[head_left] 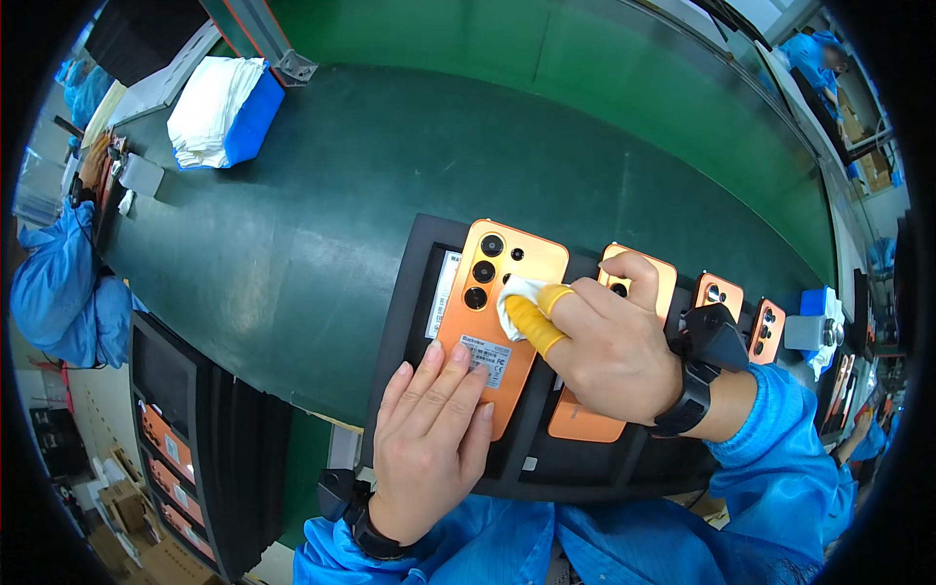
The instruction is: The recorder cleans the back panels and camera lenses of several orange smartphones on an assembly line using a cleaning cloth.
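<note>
An orange phone (534, 255) lies back up, slightly tilted, over a compartment of a black foam tray (402, 322). Three large camera rings run down its upper left, and a printed label (485, 359) is stuck lower down. My left hand (429, 439) rests on the phone's lower end, fingers stretched out flat across its edge and label. In my right hand (614, 351), two fingers wearing yellow finger cots press a folded white cloth (519, 304) against the phone's back, just right of the cameras. A second orange phone (585, 424) lies partly hidden beneath that hand.
Two more orange phones (719, 291) (766, 331) sit farther right in the tray. A blue bin of white cloths (210, 117) stands far left on the green table (322, 214). Stacked black trays with orange phones (168, 444) are at lower left. Other people in blue work at the right.
</note>
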The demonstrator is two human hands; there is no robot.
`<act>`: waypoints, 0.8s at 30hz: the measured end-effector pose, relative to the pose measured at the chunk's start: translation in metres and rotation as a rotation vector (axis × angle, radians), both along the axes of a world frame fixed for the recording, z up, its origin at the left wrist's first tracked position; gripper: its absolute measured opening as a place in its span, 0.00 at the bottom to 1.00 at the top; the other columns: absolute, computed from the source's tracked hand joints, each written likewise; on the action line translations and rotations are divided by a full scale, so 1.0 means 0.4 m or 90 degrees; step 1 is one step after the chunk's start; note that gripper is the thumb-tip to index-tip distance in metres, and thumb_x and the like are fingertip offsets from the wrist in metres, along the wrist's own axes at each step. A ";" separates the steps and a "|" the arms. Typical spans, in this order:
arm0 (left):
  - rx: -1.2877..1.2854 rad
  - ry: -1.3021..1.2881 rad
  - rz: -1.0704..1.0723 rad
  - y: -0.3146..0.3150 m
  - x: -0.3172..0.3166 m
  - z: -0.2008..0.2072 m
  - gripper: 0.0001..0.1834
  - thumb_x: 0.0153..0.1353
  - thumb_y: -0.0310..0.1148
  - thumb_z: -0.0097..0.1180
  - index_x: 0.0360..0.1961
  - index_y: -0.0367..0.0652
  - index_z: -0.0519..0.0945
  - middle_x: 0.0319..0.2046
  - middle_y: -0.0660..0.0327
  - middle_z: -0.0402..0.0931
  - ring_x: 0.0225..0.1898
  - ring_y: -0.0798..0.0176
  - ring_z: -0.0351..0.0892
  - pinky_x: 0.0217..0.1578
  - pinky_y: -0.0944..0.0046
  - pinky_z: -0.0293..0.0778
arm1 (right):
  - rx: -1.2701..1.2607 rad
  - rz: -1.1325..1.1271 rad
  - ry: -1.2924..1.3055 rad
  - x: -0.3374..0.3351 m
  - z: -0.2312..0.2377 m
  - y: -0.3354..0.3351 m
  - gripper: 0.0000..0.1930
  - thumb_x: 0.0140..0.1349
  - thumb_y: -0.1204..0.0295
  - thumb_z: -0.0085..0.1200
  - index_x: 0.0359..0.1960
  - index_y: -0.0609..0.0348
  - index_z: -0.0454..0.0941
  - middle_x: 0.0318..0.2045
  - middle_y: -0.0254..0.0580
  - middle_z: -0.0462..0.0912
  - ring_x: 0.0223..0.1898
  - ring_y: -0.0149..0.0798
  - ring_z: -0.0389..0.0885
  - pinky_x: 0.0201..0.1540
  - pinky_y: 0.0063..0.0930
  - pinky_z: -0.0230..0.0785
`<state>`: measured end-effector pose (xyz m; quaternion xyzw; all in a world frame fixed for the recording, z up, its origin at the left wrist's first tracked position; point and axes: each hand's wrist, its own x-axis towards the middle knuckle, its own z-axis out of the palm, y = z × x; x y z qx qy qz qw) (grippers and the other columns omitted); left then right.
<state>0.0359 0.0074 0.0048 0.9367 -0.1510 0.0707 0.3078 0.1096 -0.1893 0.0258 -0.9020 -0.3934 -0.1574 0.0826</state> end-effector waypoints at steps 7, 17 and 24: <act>-0.008 0.000 0.000 0.000 0.000 0.002 0.17 0.54 0.28 0.61 0.47 0.40 0.82 0.52 0.49 0.78 0.60 0.48 0.73 0.62 0.50 0.60 | -0.008 -0.044 -0.018 -0.016 0.005 -0.035 0.10 0.44 0.73 0.58 0.31 0.56 0.86 0.26 0.30 0.69 0.32 0.30 0.72 0.55 0.44 0.53; -0.014 -0.003 0.003 0.004 0.001 0.001 0.17 0.54 0.28 0.61 0.46 0.39 0.82 0.52 0.48 0.78 0.59 0.48 0.73 0.62 0.50 0.61 | -0.013 -0.117 -0.020 0.006 0.026 -0.060 0.12 0.48 0.76 0.57 0.36 0.58 0.85 0.26 0.31 0.68 0.31 0.33 0.73 0.51 0.46 0.56; -0.001 0.002 0.005 -0.006 0.004 0.009 0.16 0.54 0.28 0.61 0.46 0.39 0.82 0.52 0.48 0.78 0.59 0.48 0.73 0.62 0.51 0.60 | 0.035 -0.067 -0.035 0.065 0.033 -0.015 0.03 0.44 0.73 0.55 0.19 0.55 0.82 0.27 0.32 0.70 0.34 0.34 0.73 0.52 0.47 0.55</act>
